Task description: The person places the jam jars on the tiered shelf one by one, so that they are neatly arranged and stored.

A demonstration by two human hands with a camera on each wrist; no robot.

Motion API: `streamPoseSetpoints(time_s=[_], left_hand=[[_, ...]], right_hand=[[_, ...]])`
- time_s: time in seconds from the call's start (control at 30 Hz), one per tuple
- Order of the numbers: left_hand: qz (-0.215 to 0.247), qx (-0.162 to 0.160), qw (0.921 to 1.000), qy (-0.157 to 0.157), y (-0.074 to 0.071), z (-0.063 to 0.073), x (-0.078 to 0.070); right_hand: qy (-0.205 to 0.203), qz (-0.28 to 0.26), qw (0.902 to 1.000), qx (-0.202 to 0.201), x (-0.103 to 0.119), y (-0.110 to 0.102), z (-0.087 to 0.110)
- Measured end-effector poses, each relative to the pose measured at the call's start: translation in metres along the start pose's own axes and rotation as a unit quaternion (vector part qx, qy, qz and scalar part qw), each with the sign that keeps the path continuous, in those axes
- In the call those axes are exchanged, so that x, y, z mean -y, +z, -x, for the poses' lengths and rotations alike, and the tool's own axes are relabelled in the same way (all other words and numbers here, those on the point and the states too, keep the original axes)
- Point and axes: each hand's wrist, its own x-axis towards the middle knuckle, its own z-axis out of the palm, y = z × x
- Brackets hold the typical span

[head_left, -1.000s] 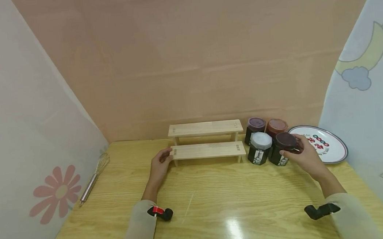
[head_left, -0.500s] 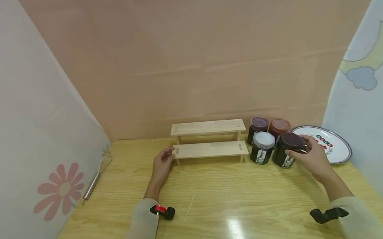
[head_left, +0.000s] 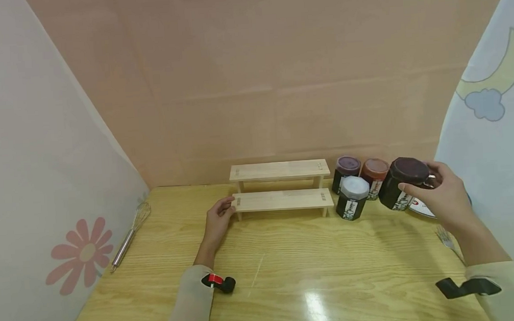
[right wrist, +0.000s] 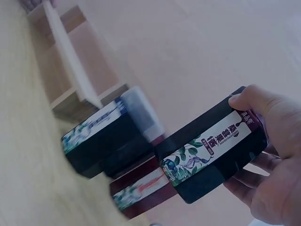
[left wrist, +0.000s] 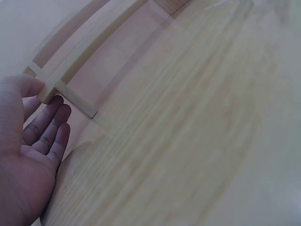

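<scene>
Presently, a dark-lidded jam jar point(head_left: 400, 186) is gripped in the right hand point(head_left: 451, 197), raised above the wooden table point(head_left: 333, 259). Left of that hand stand a white-lidded jar point(head_left: 352, 200) and a two-tier wooden stand point(head_left: 281, 200), its lower board pinched by the left hand point(head_left: 216, 223).

I'm counting four jars point(head_left: 402, 183) (one in the right hand point(head_left: 451, 195), three beside), one plate point(head_left: 420, 209), one fork point(head_left: 445, 238) nearby; farther left, two shelf boards point(head_left: 281, 200), one whisk point(head_left: 127, 239).
</scene>
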Motion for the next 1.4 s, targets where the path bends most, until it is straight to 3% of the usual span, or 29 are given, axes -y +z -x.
streamPoseSetpoints(time_s=[0.17, 0.33, 0.53, 0.73, 1.07, 1.23, 1.3, 1.4], left_hand=[[0.001, -0.003, 1.0, -0.004, -0.001, 0.001, -0.001], [0.002, 0.001, 1.0, 0.002, -0.002, -0.002, 0.0], [0.006, -0.002, 0.9999, -0.014, -0.005, 0.0, 0.003], [0.007, -0.005, 0.9997, -0.022, -0.006, 0.003, 0.001], [0.007, 0.004, 0.9991, -0.042, -0.004, 0.003, -0.002], [0.008, 0.009, 0.9992, -0.037, -0.006, 0.01, -0.021], [0.011, 0.007, 0.9993, -0.035, -0.006, 0.011, -0.021], [0.014, 0.003, 0.9994, -0.031, -0.006, 0.008, -0.007]], right_hand=[[-0.013, -0.011, 0.9999, 0.0, 0.031, -0.005, -0.007], [-0.019, -0.035, 0.9992, -0.004, 0.062, 0.008, -0.018], [-0.027, -0.089, 0.9956, 0.016, 0.086, 0.05, -0.035], [-0.052, -0.102, 0.9927, 0.037, 0.103, 0.094, -0.048], [-0.05, -0.145, 0.9859, 0.068, 0.128, 0.147, -0.062], [-0.055, -0.155, 0.9828, 0.082, 0.14, 0.169, -0.07], [-0.056, -0.157, 0.9819, 0.089, 0.146, 0.177, -0.073], [-0.058, -0.16, 0.9807, 0.096, 0.154, 0.189, -0.076]])
